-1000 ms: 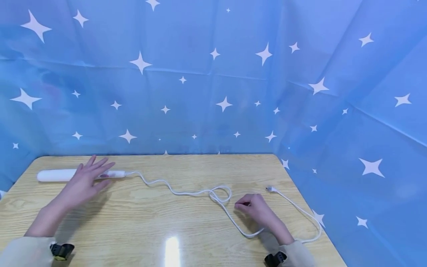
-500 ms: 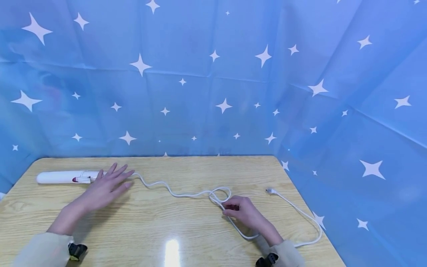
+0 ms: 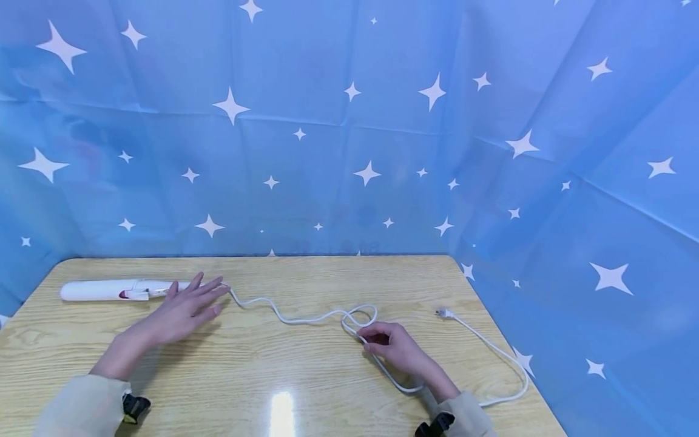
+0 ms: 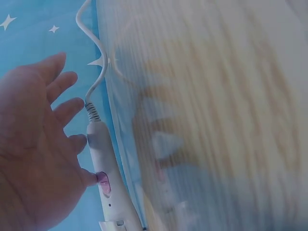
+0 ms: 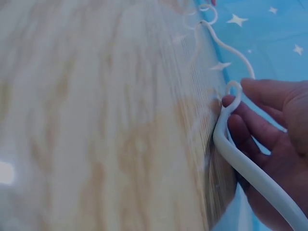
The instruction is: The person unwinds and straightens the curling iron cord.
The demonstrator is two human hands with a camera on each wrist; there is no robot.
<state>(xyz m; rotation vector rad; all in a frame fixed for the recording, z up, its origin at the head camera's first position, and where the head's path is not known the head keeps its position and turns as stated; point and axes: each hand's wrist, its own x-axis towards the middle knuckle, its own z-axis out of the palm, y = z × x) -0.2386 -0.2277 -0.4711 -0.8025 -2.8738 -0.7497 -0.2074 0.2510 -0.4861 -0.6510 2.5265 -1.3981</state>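
A white hair iron, with a pink switch near its cord end in the left wrist view, lies along the table's back left. Over its handle my left hand is spread, fingers pointing toward the back right; the thumb or a fingertip overlaps the switch in the left wrist view. The white power cord runs from the handle to a small loop. Just in front of that loop, my right hand has its thumb and curled fingers on either side of the cord, which passes at the fingertips.
At the right, the cord bends past the right wrist and ends in a two-prong plug near the table's right edge. A wooden table carries everything. A blue curtain with white stars stands behind and to the right.
My left hand has slid right along the hair iron toward its cord end. My right hand has moved left, to the cord by the loop. Hair iron, plug and loop have barely moved.
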